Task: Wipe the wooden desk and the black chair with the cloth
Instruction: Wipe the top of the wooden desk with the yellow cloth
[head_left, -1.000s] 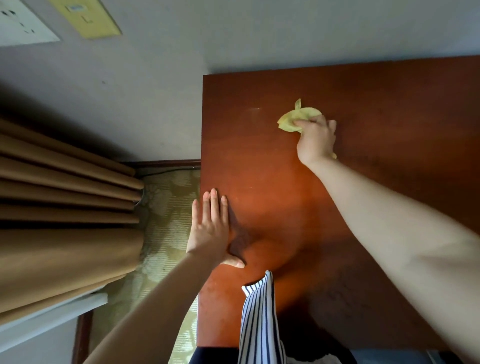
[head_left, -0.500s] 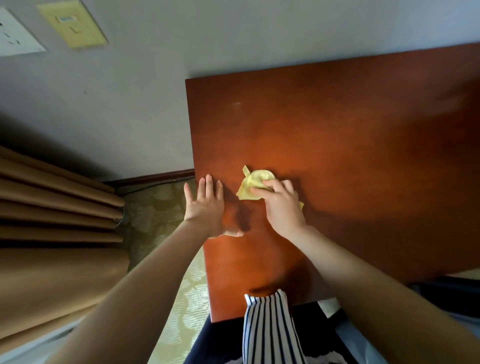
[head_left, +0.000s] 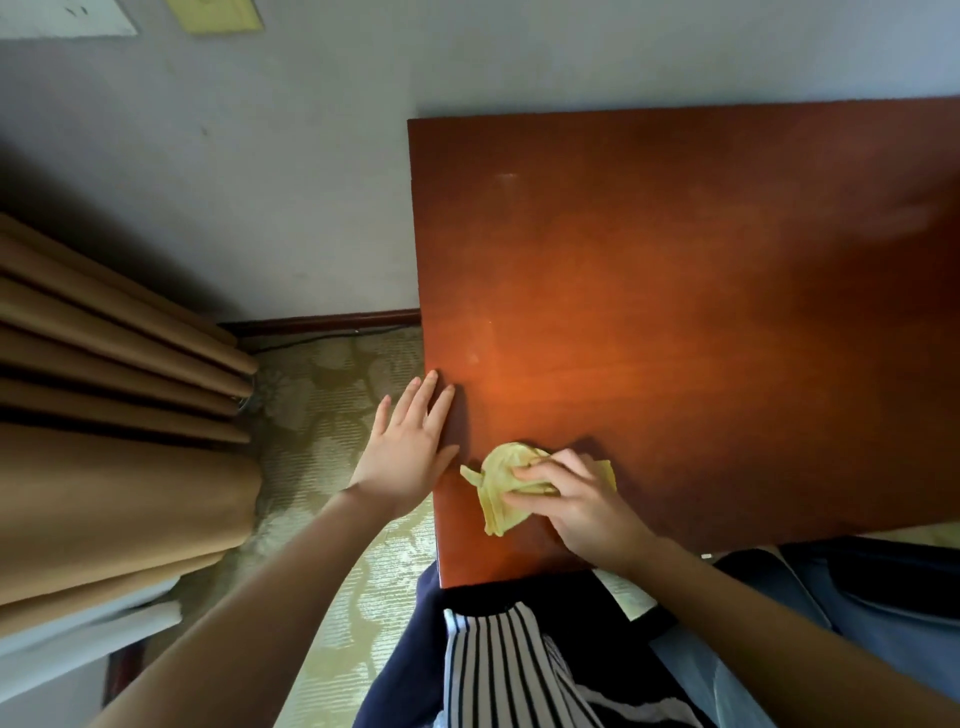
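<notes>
The wooden desk (head_left: 675, 291) fills the right half of the view, its reddish-brown top bare apart from the cloth. A crumpled yellow cloth (head_left: 501, 486) lies near the desk's front left corner. My right hand (head_left: 576, 501) grips the cloth with curled fingers and holds it down on the wood. My left hand (head_left: 410, 447) lies flat with straight fingers on the desk's left edge, just left of the cloth. No black chair can be made out in this view.
A pale wall (head_left: 260, 171) runs behind and to the left of the desk. Tan curtains (head_left: 104, 405) hang at the left over a patterned carpet (head_left: 332, 415). A dark baseboard (head_left: 322, 325) meets the desk's left side. My striped clothing (head_left: 498, 670) is at the bottom.
My right hand dragged the cloth from the far middle of the desk toward me, down to the front left corner. My left hand stayed flat on the left edge.
</notes>
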